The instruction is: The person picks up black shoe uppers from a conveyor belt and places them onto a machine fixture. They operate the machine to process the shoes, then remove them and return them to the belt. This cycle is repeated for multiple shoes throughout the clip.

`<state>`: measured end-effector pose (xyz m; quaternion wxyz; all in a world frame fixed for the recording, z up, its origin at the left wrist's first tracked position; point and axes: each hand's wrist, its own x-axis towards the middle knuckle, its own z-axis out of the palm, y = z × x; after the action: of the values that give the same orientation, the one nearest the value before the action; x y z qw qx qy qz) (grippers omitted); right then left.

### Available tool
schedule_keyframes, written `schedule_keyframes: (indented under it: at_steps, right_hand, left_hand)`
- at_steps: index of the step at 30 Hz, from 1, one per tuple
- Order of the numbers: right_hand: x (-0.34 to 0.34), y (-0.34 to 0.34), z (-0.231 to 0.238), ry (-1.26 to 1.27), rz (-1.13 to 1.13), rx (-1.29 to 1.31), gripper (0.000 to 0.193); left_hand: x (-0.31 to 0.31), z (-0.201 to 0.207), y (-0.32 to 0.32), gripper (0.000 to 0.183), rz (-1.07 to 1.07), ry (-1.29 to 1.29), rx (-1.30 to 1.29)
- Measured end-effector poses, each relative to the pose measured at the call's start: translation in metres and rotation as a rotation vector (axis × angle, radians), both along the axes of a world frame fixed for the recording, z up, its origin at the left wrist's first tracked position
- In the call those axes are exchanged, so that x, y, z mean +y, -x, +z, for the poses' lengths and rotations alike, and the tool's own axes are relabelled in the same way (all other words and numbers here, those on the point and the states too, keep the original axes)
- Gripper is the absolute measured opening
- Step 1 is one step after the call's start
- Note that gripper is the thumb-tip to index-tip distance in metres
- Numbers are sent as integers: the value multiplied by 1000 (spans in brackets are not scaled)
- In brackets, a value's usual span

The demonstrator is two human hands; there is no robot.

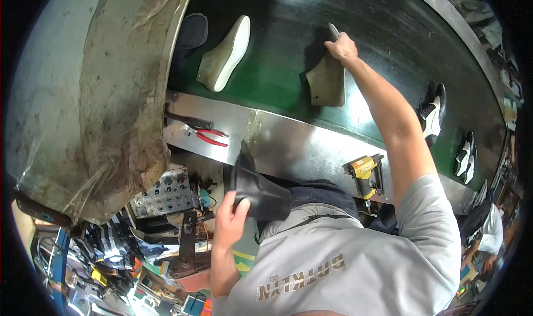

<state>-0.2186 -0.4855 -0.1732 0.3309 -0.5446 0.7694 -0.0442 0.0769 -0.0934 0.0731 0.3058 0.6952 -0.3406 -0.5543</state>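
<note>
My right hand (pixel 341 46) reaches out over the dark green conveyor belt (pixel 277 77) and grips the top end of an olive-brown shoe (pixel 327 83) that rests on the belt. My left hand (pixel 230 216) is down near my waist. It holds a black leather boot upper (pixel 258 188) by its lower edge, with the upper's pointed end rising toward the belt's metal rim (pixel 288 144).
A second olive shoe with a white sole (pixel 225 55) lies further left on the belt, and black-and-white shoes (pixel 433 113) lie to the right. Red-handled pliers (pixel 210 136) and a yellow tool (pixel 363 169) sit at the rim. A plastic-wrapped machine cover (pixel 94 94) fills the left. Another person (pixel 491 232) stands lower right.
</note>
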Motion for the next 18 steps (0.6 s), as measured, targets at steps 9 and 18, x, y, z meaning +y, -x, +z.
schedule_keyframes:
  at_steps: [9,18]
  right_hand:
    - [124,4,142,440,57,-472,57]
    - [215,16,145,154,-657,-1370,42]
  left_hand:
    - [-22,-8,27,29,513,390,491]
    - [-22,-41,61,59,297,347,708]
